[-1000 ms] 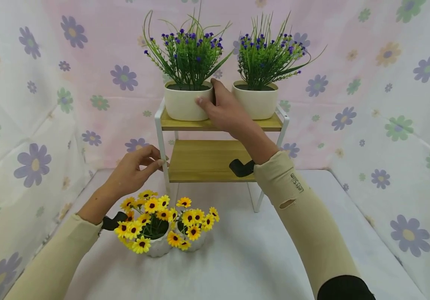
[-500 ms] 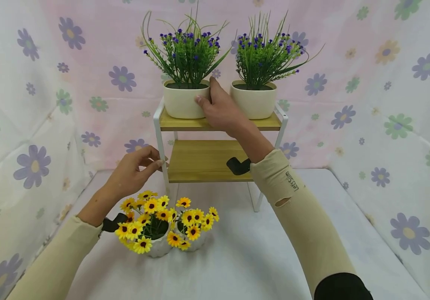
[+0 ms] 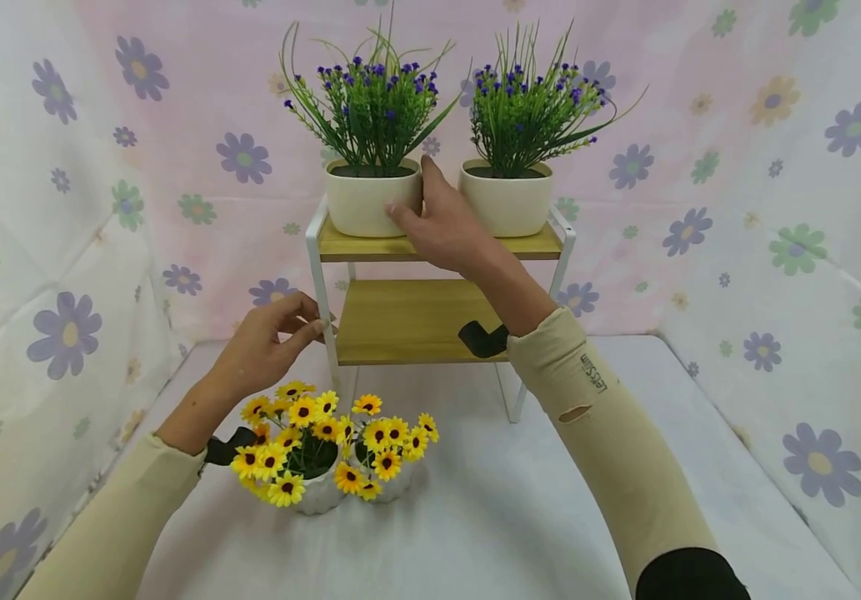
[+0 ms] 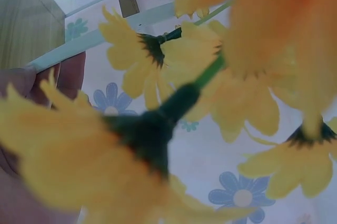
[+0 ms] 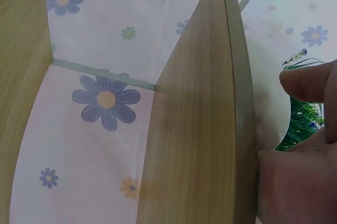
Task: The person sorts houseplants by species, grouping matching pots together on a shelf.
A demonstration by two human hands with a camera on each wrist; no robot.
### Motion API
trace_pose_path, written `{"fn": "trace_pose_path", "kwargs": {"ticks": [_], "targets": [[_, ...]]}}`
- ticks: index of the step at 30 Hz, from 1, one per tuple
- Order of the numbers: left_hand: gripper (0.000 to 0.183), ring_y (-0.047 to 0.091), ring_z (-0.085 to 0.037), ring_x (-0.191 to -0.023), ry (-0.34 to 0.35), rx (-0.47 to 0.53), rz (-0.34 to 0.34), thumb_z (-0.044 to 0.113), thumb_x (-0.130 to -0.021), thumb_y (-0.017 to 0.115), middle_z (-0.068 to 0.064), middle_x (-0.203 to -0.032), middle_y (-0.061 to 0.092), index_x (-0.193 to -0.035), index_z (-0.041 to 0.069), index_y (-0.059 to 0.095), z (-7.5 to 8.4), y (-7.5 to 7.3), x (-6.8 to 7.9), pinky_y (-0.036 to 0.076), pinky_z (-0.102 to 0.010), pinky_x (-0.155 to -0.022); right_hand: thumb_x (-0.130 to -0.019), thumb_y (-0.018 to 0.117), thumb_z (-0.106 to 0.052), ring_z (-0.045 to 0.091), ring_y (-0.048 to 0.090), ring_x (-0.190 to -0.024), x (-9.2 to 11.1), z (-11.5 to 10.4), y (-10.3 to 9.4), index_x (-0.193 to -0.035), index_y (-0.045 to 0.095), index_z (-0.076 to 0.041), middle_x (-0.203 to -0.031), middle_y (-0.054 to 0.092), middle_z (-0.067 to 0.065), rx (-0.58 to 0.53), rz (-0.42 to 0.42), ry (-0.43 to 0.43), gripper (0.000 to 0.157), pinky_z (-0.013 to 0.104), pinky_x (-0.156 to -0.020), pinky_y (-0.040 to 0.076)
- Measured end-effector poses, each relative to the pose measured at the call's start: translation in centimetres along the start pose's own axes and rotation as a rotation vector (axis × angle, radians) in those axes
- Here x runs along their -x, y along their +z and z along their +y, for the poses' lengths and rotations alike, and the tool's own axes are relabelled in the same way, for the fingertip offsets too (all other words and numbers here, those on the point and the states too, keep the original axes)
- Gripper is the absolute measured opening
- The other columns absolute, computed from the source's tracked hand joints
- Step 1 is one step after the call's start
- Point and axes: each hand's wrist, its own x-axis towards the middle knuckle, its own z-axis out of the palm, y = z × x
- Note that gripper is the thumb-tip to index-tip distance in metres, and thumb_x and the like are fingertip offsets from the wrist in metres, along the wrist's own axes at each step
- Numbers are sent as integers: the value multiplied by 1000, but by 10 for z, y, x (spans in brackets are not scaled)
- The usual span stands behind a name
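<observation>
On the upper board of a two-tier shelf stand two cream pots with grass and purple flowers. My right hand [image 3: 448,221] holds the left flower pot [image 3: 358,208] by its right end, thumb on the front and fingers partly hidden behind. Just right of that hand is the right flower pot [image 3: 513,204]. My left hand [image 3: 265,337] grips the white front-left leg of the shelf [image 3: 415,321] between thumb and fingers. In the left wrist view, yellow flowers [image 4: 137,161] cover much of this hand. The right wrist view shows the right thumb [image 5: 305,83] by the pot's curved wall.
Below the left forearm, two small white pots of yellow flowers stand on the white cloth, the left white pot [image 3: 319,492] close beside the right white pot [image 3: 392,483]. The lower board [image 3: 407,321] bears nothing. Flower-patterned cloth walls [image 3: 775,292] enclose the sides and back.
The right thumb has slid slightly lower on the front of the left flower pot. The left hand keeps its place on the shelf leg.
</observation>
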Motion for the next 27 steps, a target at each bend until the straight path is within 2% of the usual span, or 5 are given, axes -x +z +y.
{"fn": "trace_pose_path", "kwargs": {"ticks": [3,8,14,22,27], "targets": [[8,78,-30,-96,-3,-4,-1,12,-109,61,-7,-105,75,-112,8,67,-1,0,0,59,-61,-88,-111,55,-35,12,11,-162,4,-1,0,-169,-8,-8,-179,2,6,42,-10,4,90,32,-129,23],[7,78,-29,-95,-5,-18,5,12,-109,61,-5,-104,74,-112,9,67,-3,0,1,60,-59,-87,-110,59,-33,17,15,-163,17,-2,-1,-169,-9,-7,-178,9,10,102,-5,-12,94,36,-130,22],[8,78,-30,-97,-16,-9,2,13,-110,61,-7,-105,74,-113,8,67,-1,0,0,59,-60,-88,-107,63,-32,21,17,-163,38,0,-3,-170,-7,-11,-178,14,12,117,2,-26,96,40,-130,23],[8,78,-30,-97,-5,-9,4,12,-109,61,-7,-105,74,-113,8,67,-1,0,1,60,-60,-88,-106,65,-27,15,21,-162,69,7,-5,-171,4,-11,-177,17,5,71,35,-118,91,35,-128,26],[8,78,-30,-96,-7,-7,5,12,-109,61,-7,-105,74,-113,8,67,-1,1,1,59,-61,-87,-105,66,-17,12,27,-160,91,20,0,-170,13,-8,-174,26,5,13,82,-267,85,32,-127,27]]}}
